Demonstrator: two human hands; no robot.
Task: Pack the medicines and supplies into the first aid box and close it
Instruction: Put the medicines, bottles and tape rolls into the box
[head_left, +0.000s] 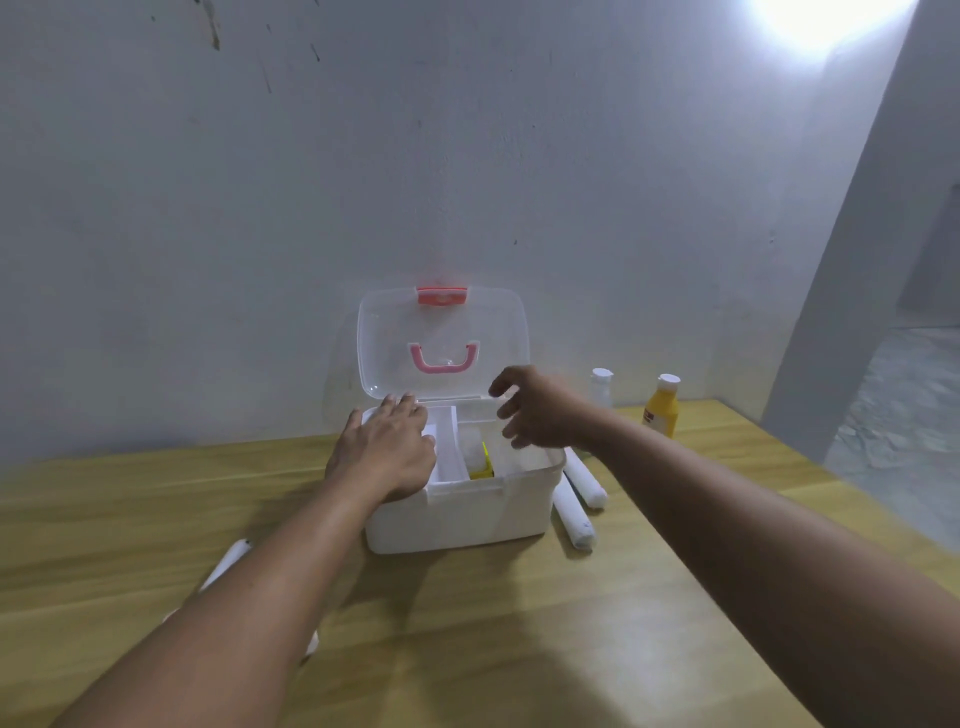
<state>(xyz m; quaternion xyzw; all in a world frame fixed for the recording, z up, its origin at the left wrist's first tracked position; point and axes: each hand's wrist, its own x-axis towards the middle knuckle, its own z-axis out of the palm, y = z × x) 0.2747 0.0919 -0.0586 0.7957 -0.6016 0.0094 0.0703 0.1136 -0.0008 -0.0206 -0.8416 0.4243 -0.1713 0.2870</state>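
1. A white plastic first aid box (457, 519) is seen standing on a light wooden table (467, 649), near the pale wall (467, 156) at the far side.
2. Its clear plastic lid (444, 343) is raised upright at the far edge of the box, and a pink carrying handle (443, 359) and a pink latch (442, 294) are carried on it.
3. The inside is divided by a white tray; a small yellow item (482, 466) is visible in the right compartment beside something white, which is too blurred to be identified.
4. The left hand (387, 449) is laid flat over the left compartment and rim of the box, with its fingers straight and close together, and nothing is gripped by it.
5. The right hand (537, 408) is held above the right compartment, its fingers spread and loosely curled, and no object is held in it.
6. Two white rolled bandages (579, 501) are lying side by side on the table, just right of the box.
7. A yellow plastic bottle with a white cap (661, 408) is standing further right, towards the far edge, with a clear bottle with a white cap (601, 387) just to its left.
8. A further white object (228, 564), possibly another roll, is partly hidden by the left forearm at the near left.
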